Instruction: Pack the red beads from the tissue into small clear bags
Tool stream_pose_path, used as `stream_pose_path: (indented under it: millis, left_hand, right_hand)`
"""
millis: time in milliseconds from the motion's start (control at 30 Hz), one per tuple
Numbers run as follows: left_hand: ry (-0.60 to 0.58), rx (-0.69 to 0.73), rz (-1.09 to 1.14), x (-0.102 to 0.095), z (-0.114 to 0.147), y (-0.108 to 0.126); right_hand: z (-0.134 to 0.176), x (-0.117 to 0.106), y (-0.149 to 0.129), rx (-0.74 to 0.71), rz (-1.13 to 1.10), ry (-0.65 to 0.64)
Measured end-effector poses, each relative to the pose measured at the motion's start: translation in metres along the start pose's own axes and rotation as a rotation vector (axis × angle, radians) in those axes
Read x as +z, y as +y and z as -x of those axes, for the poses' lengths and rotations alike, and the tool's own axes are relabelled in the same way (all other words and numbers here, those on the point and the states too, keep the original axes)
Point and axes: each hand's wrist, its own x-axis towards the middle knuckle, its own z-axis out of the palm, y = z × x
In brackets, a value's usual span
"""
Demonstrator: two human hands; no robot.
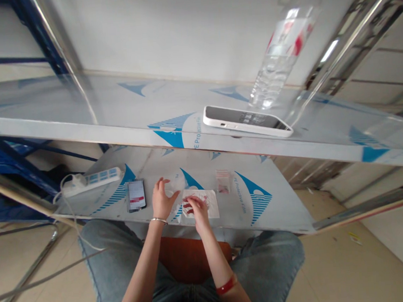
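My left hand (161, 201) hovers just above the lower shelf, thumb and fingers apart and curved, with nothing visible in them. Beside it lies what looks like a clear plastic bag or film (176, 182), hard to make out against the shelf. My right hand (200, 214) is over a white square sheet (212, 210) that bears thin dark red marks or pieces. Its fingers are bent together at the sheet's left part; dark red shows between them, but what they hold is too small to name. Right of the sheet lies a small clear packet (223, 181) with reddish contents.
A dark phone (136, 195) and a white power strip (99, 178) with a cable lie left on the lower shelf (279, 210). Above, the upper shelf's edge (130, 134) juts out, carrying a white-cased phone (248, 121) and a clear plastic bottle (281, 56).
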Motion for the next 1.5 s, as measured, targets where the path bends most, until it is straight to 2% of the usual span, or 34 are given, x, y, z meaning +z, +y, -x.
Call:
stream_pose_path:
  millis: [67, 133, 233, 300, 367, 467, 667, 900, 1133, 1333, 1500]
  left_hand:
    - [0.043, 0.065, -0.116, -0.005, -0.001, 0.006]
    - [-0.01, 0.106, -0.154, -0.01, -0.002, 0.011]
    - [-0.295, 0.184, -0.041, -0.015, -0.002, 0.016]
    - [-0.477, 0.186, 0.051, -0.015, -0.001, 0.019]
    - [-0.565, 0.142, 0.078, -0.014, -0.001, 0.021]
    - [-0.611, 0.103, 0.066, -0.012, 0.0, 0.023]
    - [-0.615, 0.105, -0.012, -0.011, 0.002, 0.024]
    - [-0.595, 0.094, -0.173, -0.009, 0.004, 0.026]
    - [-0.459, 0.15, -0.304, -0.005, 0.008, 0.034]
    - [-0.389, 0.199, -0.346, -0.002, 0.009, 0.03]
    - [-0.293, 0.165, -0.35, -0.006, 0.006, 0.026]
  right_hand:
    - [0.001, 0.0, -0.003, -0.042, 0.052, -0.001]
    - [0.001, 0.001, -0.005, -0.085, 0.105, -0.005]
    - [0.001, 0.0, -0.005, -0.158, 0.186, -0.019]
    - [0.0, -0.001, -0.004, -0.212, 0.243, -0.022]
    - [-0.001, -0.002, -0.002, -0.255, 0.296, -0.013]
    - [-0.001, -0.004, -0.002, -0.31, 0.365, -0.018]
    - [-0.001, -0.005, -0.001, -0.416, 0.513, -0.07]
    - [0.0, -0.005, -0.001, -0.451, 0.62, -0.023]
    - [0.002, -0.004, -0.01, -0.456, 0.703, 0.017]
    - [0.006, -0.003, -0.016, -0.481, 0.816, 0.011]
    - [0.011, 0.002, -0.018, -0.46, 0.806, -0.013]
